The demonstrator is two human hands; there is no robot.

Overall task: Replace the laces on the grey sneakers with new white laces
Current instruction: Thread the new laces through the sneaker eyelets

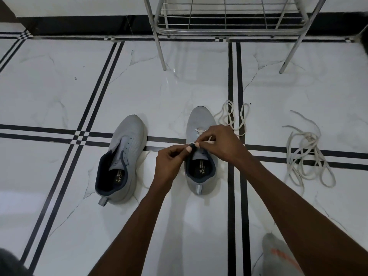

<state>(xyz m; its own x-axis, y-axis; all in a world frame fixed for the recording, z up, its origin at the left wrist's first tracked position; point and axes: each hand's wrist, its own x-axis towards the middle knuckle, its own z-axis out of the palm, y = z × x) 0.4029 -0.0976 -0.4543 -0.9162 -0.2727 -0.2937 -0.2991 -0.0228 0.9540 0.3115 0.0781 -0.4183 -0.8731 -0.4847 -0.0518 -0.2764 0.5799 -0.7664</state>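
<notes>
Two grey sneakers stand on the white tiled floor, toes pointing away from me. The left sneaker (123,156) has bare eyelets and no lace. The right sneaker (201,120) has a white lace (199,132) threaded through its front eyelets. Over its tongue, my left hand (171,162) pinches the lace end between thumb and fingers. My right hand (219,142) pinches the lace right beside it, covering the middle eyelets. The lace's free length (233,116) loops on the floor right of the toe.
A heap of loose off-white laces (306,156) lies on the floor at the right. A metal wire rack (225,22) stands on thin legs at the back. A grey and orange shoe (278,253) is at the bottom right edge.
</notes>
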